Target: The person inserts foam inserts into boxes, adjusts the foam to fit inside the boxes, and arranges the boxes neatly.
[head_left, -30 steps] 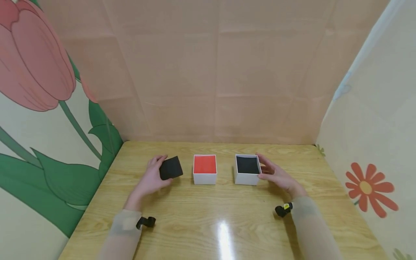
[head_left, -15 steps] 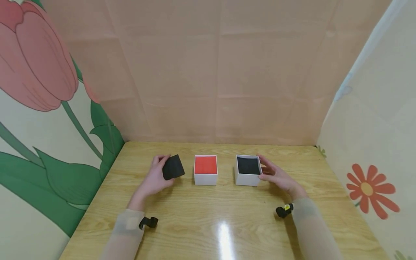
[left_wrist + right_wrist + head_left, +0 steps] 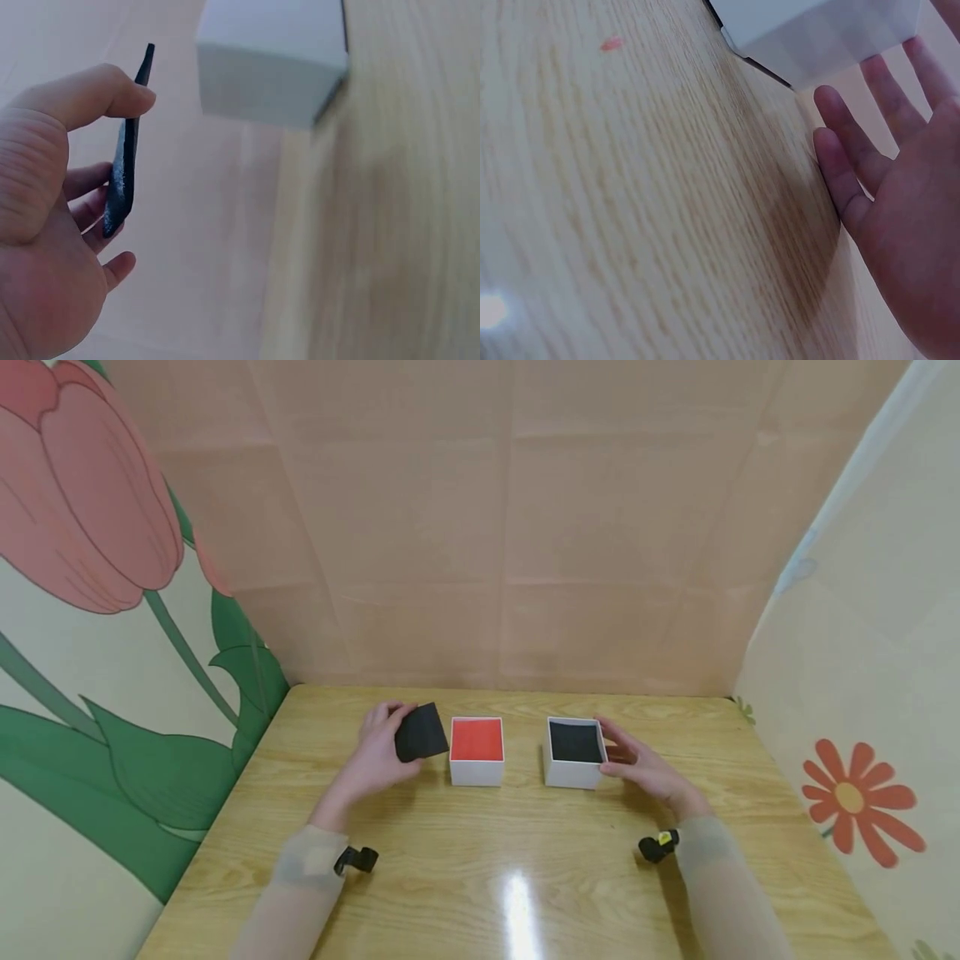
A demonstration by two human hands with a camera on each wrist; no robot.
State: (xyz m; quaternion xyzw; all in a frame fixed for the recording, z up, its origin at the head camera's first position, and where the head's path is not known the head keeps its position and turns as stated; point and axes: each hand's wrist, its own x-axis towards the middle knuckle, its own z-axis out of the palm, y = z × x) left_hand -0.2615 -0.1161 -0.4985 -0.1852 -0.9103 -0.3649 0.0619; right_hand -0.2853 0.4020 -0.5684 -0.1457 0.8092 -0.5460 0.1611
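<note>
In the head view my left hand [image 3: 377, 757] pinches a thin black square pad [image 3: 422, 732] by its edges, tilted, just left of a white box. The left wrist view shows the pad [image 3: 126, 150] nearly edge-on between thumb and fingers. The middle white box [image 3: 476, 772] has a red inside [image 3: 477, 740]. My right hand [image 3: 651, 771] holds another white box [image 3: 572, 774], its thumb at the front right corner and fingers reaching round the back corner. That box has a dark inside [image 3: 576, 743]. In the right wrist view the fingertips pass behind the box's edge [image 3: 832, 45].
Both boxes stand on a wooden table [image 3: 480, 843], a gap between them. A pink-beige cloth [image 3: 495, 527] hangs behind the table. Flower-printed sheets [image 3: 862, 610] line both sides. Small black wrist cameras [image 3: 360, 859] are strapped to the sleeves.
My left hand has carried the black pad rightward and slightly away, up beside the red-lined box. The right hand and both boxes have kept their places.
</note>
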